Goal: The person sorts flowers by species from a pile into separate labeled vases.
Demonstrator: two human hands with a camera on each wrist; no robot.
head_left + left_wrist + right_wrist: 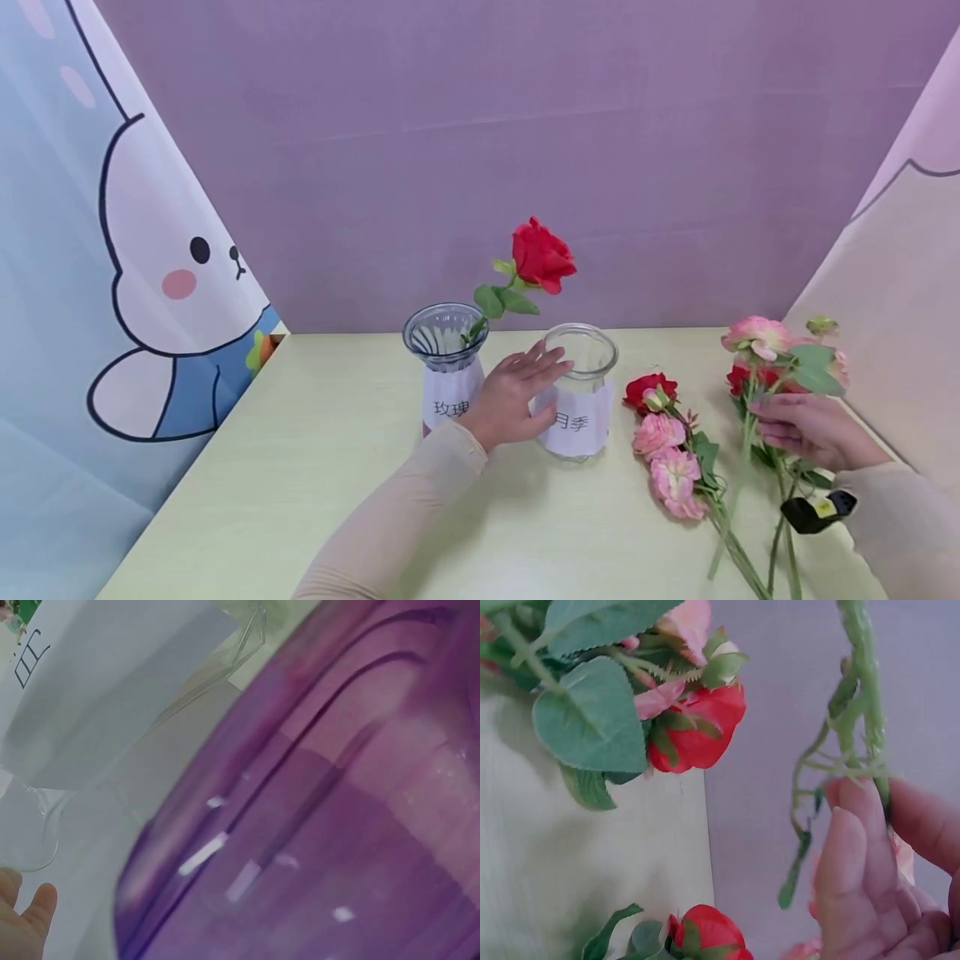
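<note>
Left hand (516,398) flat against labelled jar (579,392), right hand (813,429) pinching flower stem (746,442).

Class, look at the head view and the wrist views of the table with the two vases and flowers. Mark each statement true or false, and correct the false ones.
1. A red rose stands in the ribbed vase. True.
2. The left hand rests against the clear vase. True.
3. The clear vase holds pink flowers. False: it holds none; the pink flowers lie on the table.
4. The right hand is flat on the table, holding nothing. False: it pinches a flower stem.
</note>
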